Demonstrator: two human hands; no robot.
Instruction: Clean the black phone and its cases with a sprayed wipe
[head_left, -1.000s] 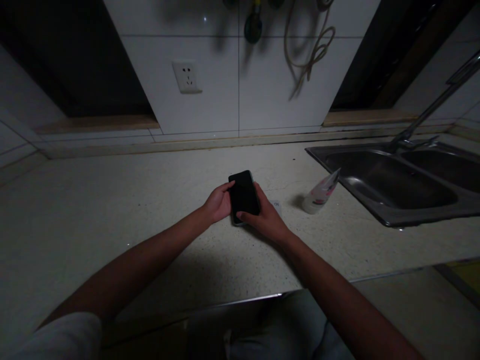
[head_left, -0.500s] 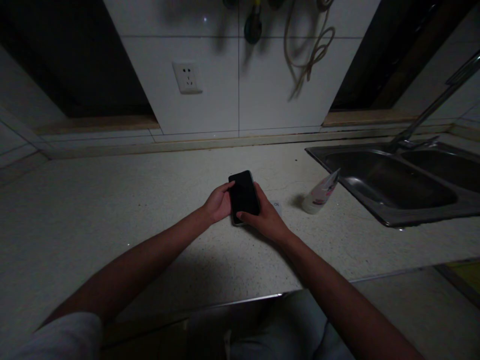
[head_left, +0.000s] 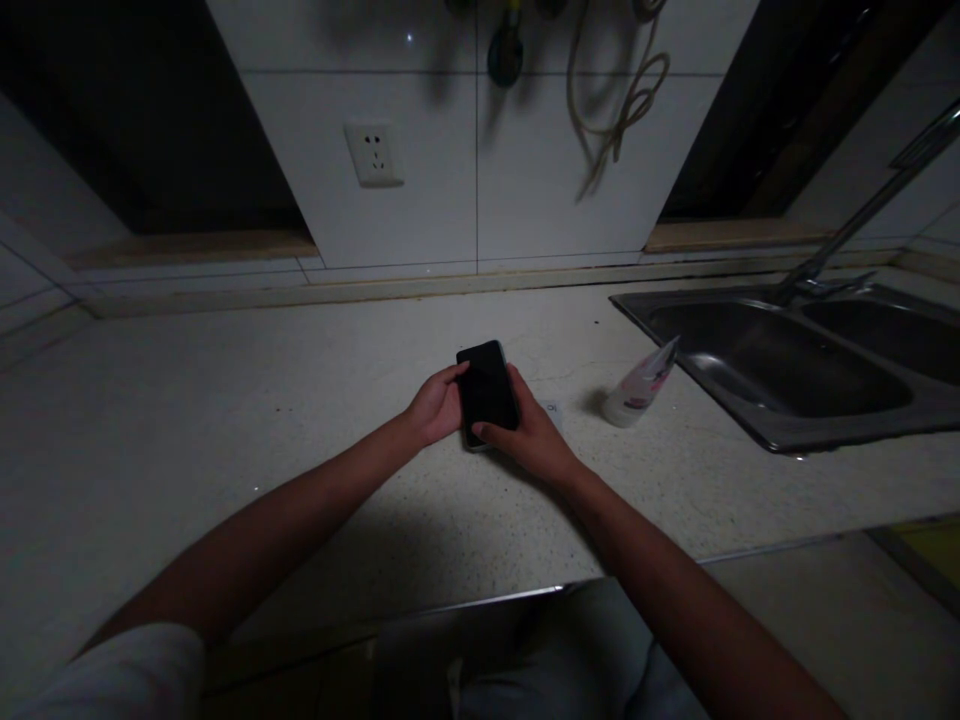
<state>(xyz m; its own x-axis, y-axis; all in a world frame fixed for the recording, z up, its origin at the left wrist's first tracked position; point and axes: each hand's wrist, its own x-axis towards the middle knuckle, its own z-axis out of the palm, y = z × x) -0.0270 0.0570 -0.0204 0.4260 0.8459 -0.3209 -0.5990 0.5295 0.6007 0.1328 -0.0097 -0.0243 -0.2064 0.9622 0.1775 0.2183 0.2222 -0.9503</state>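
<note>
A smartphone [head_left: 489, 393] with a dark screen is held between my two hands over the pale speckled countertop [head_left: 225, 400]. My left hand [head_left: 438, 406] grips its left edge, thumb on the upper left of the screen. On the other side, my right hand [head_left: 531, 432] wraps the right edge, its thumb across the lower part. Partly hidden behind my right hand lies a small whitish flat item [head_left: 553, 410] with a dark mark. To the right, a squeeze tube [head_left: 640, 386] stands on its cap, leaning right.
A double-bowl steel sink [head_left: 780, 360] with a faucet [head_left: 847, 235] occupies the right side. On the tiled wall behind are a power socket [head_left: 374, 155] and a looped cord [head_left: 634, 105]. The counter's front edge [head_left: 487, 600] runs below my forearms.
</note>
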